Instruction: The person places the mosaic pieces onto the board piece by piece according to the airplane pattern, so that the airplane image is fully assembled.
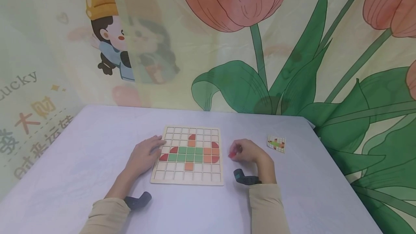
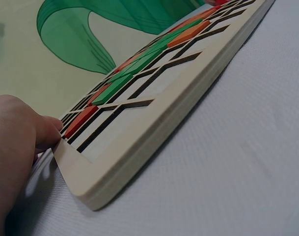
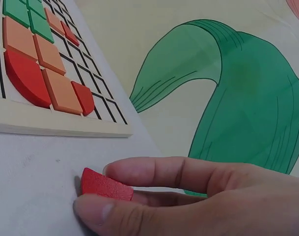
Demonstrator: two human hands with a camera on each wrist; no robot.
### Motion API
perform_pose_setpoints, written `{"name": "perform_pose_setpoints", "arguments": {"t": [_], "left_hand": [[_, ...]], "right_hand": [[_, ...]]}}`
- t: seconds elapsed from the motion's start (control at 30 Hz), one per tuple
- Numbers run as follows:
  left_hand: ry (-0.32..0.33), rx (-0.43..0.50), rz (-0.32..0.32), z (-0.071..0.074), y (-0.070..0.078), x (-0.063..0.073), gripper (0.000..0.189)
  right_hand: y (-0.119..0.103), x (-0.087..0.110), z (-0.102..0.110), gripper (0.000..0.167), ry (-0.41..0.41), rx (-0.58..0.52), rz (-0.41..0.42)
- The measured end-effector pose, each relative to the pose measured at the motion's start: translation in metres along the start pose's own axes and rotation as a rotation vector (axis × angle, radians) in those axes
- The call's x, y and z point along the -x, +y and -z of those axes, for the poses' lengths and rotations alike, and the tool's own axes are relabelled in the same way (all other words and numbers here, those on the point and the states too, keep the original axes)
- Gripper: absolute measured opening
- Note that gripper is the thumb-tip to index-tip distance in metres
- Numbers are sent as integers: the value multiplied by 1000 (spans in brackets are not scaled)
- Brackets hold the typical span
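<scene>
A wooden grid board [image 1: 172, 178] lies flat on the table, with green, orange and red pieces set in its cells. My left hand [image 1: 145, 155] rests at the board's left edge, its fingertips touching the rim. To the right of the board, my right hand [image 1: 248, 151] pinches a red quarter-round piece [image 3: 102, 186] between thumb and fingers, close over the cloth. In the right wrist view, orange squares [image 3: 61, 91] and a red rounded piece [image 3: 26, 78] sit in the cells near the board's right edge.
A small pattern card [image 1: 276, 144] with a matching grid picture lies right of my right hand. White cloth [image 1: 195, 208] covers the table. Behind its far edge hangs a printed backdrop [image 1: 234, 89] with tulips and a cartoon figure.
</scene>
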State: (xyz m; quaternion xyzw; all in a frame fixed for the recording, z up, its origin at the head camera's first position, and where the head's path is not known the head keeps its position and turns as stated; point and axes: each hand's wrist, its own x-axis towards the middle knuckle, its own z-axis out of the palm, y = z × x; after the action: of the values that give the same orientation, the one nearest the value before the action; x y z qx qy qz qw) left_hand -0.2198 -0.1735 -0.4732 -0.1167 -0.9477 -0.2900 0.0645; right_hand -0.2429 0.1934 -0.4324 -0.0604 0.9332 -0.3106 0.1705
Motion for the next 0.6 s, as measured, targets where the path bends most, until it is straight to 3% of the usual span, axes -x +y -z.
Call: {"name": "perform_pose_setpoints", "arguments": {"t": [0.3,0.6], "left_hand": [[-4,-8,7,0,1,0,36],[-9,-6,7,2,3,1,36]], "right_hand": [[-17,-4,-4,10,29,-7,50],[-47,-5,-12,11,-53,17,165]]}}
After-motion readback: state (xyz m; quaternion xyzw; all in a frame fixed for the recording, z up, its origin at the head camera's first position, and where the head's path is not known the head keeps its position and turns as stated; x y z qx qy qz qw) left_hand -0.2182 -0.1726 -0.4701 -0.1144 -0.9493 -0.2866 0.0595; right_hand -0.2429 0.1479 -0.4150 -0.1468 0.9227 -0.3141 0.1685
